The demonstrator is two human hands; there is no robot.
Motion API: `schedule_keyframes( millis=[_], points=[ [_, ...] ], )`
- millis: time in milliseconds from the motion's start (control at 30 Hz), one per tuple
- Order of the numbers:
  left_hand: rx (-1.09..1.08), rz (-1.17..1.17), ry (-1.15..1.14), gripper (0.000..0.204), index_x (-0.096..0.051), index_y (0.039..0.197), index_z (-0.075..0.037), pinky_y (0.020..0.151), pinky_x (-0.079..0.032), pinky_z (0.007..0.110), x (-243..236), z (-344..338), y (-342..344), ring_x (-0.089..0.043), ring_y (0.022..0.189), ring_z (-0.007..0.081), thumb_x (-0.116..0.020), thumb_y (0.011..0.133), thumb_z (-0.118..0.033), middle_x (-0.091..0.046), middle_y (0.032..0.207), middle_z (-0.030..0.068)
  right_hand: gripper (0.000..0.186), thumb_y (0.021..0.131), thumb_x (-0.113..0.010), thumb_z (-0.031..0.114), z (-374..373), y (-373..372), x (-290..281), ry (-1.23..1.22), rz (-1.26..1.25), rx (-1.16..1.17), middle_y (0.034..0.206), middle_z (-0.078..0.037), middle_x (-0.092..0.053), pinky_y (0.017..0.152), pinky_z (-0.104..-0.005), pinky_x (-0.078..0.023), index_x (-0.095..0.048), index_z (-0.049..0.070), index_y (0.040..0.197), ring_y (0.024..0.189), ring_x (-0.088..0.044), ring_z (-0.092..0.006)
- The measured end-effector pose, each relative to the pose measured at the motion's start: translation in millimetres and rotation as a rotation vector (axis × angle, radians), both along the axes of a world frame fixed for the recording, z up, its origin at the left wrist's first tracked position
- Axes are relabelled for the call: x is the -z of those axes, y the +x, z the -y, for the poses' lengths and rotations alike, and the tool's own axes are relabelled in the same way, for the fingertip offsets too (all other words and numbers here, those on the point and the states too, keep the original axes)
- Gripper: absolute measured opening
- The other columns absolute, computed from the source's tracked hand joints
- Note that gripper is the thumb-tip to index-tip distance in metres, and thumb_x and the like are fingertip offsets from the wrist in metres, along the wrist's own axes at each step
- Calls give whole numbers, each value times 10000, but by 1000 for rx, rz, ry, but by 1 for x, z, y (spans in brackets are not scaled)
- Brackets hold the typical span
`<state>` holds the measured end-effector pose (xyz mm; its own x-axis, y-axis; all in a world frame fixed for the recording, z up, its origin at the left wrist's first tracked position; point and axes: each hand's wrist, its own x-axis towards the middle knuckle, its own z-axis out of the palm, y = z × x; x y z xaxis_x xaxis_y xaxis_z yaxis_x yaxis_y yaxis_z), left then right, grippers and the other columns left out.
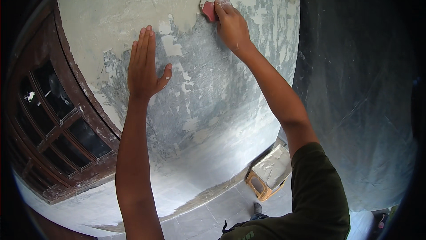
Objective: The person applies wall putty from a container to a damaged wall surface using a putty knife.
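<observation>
Red spreader (209, 8), open wall (208, 80) (edge (297, 27) rightward)

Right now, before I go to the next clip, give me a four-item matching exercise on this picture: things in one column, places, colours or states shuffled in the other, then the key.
Things
1. Left hand
2. Right hand
3. Paned wooden frame
4. Stool

Descriptions
A. Yellow-orange, on the grey floor
B. Gripping a reddish flat tool
C. Fingers pointing up the picture, thumb spread, holding nothing
D. Dark brown, at the picture's left

Pairs: 1-C, 2-B, 3-D, 4-A
</observation>
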<state>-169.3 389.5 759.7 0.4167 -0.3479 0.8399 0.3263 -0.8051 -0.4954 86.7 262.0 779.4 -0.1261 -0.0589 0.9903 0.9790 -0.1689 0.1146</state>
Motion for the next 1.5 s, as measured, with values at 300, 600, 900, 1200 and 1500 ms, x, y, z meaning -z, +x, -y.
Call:
schedule_keyframes(
  millis=[300,600,900,1200,1500],
  points=[
    [-2,-9,0,849,-213,1547,-3,1185,-233,528,0,0,-5,-261,1487,365,-589,852,-313,-308,1584,197,625,711,-670,-83,18,-28,32,-112,-42,-178,942,-147,-622,715,-387,-551,-590,42,1319,861,-639,-321],
    [-18,-11,7,856,-193,1556,-17,1178,-228,549,2,-5,-9,-257,1487,374,-580,845,-296,-301,1589,191,683,739,-666,-77,-9,4,79,-253,-78,-11,1048,-211,-626,807,-461,-553,-487,6,1393,944,-632,-409],
    [-57,-1,17,837,-240,1545,-18,1188,-246,504,-1,1,-4,-280,1486,342,-585,861,-356,-328,1579,187,519,801,-615,-40,24,22,-20,-45,-32,-31,929,-176,-635,723,-421,-540,-555,2,1315,825,-645,-359],
    [-72,-4,8,837,-240,1544,-17,1187,-246,507,2,-3,-3,-278,1487,338,-580,862,-363,-324,1582,183,571,772,-627,-53,22,-11,72,-381,-23,-165,1022,-226,-629,795,-432,-564,-502,-78,1328,942,-650,-387],
    [-92,-6,10,843,-236,1543,-14,1190,-248,500,0,1,-4,-275,1488,337,-583,859,-364,-321,1583,179,500,792,-594,-43,-3,35,-4,-113,-50,37,993,-202,-643,780,-459,-543,-552,-23,1290,889,-642,-409]
  ],
)
